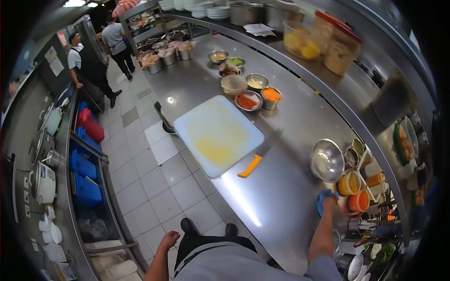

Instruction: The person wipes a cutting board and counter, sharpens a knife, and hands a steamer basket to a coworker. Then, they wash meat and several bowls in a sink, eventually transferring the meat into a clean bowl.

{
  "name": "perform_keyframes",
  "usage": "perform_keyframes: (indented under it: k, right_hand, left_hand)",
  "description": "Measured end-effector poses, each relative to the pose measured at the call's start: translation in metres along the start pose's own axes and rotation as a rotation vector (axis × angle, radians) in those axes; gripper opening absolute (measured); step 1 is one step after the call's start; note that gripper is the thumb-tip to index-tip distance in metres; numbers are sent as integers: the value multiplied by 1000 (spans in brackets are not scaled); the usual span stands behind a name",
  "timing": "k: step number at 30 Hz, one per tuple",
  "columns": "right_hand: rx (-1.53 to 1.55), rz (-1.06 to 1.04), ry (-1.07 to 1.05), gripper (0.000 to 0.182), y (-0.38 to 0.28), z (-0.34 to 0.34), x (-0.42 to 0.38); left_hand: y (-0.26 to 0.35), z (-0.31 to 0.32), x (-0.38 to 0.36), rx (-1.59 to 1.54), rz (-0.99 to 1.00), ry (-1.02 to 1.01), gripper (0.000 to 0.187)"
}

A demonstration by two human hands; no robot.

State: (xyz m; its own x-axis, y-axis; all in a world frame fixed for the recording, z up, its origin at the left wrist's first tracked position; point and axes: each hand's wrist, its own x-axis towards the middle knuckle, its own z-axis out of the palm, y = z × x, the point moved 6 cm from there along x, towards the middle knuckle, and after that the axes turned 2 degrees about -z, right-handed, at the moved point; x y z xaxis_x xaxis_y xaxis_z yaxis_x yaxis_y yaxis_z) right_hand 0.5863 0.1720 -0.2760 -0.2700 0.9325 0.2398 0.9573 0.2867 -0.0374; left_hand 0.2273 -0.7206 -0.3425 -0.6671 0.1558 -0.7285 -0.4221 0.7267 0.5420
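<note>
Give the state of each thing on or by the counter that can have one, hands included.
Cloth: bunched under the right hand
Left hand: loosely curled, nothing visible in it
Board: flat, stained yellow
Knife: lying beside the board, unheld
Large bowl: uncovered, contents unclear
Red tub: uncovered, filled
Yellow tub: uncovered, contents inside

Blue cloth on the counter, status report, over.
Right hand on blue cloth, atop steel counter. Left hand off the counter, nothing visible in it. Metal bowl and red-orange tub close by.
</note>
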Motion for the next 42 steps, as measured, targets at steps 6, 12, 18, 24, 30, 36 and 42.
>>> perform_keyframes:
  k: [6, 12, 18, 24, 30, 36, 42]
  right_hand:
    - [79, 364, -229, 46, -45, -88, -64]
    - [-82, -22, -201, 55, -131, -105, -191]
    - [367, -231, -290, 43, -355, -148, -323]
    - [1240, -116, -1125, 38, -609, -136, -397]
    - [1759, -27, -1564, 53, -868, -218, -428]
    - [1359, -258, -1854, 67, -1078, -210, -491]
    - [1413, -508, -1687, 61, -1219, -242, -450]
  left_hand:
    - [13, -42, 51, 27, 0, -54, 33]
    - [-52, -142, 98, -63, -48, -37, 35]
    - [-168, -260, 145, -91, -258, -11, 32]
    - [-118, -353, 219, -436, -149, 109, 37]
    - [205, -444, 159, -1120, 714, -473, 102]
    - [335, -453, 183, -264, 940, -22, 141]
    - [390, -521, 246, 660, 780, 442, 151]
